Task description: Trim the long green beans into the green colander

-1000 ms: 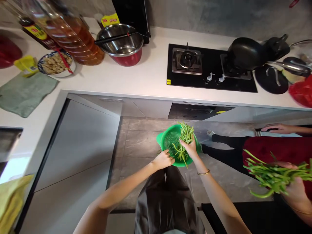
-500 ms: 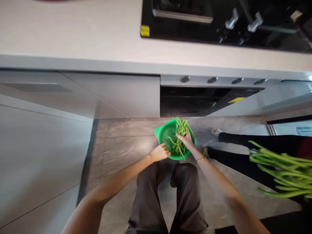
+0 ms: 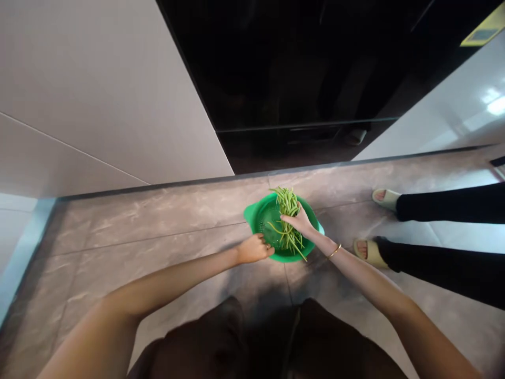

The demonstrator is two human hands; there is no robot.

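A green plastic colander [image 3: 263, 221] sits low over the grey tiled floor in front of my knees. My left hand [image 3: 252, 248] grips its near rim with curled fingers. A bundle of long green beans [image 3: 288, 213] lies across the colander, and my right hand [image 3: 300, 223], with a gold bangle on its wrist, is closed around the bundle's middle. The bean ends stick out past the far rim and hang over the near one.
Another person's legs in black trousers [image 3: 445, 202] and pale slippers [image 3: 384, 197] stretch in from the right, close to the colander. White cabinet doors [image 3: 102, 89] and a dark glass oven front [image 3: 300, 79] stand just behind it. My dark-trousered knees [image 3: 256, 342] fill the bottom.
The view has dropped from the countertop and hob down to floor level. Both hands have brought the colander of beans down with it. The other person's bunch of beans has left the picture.
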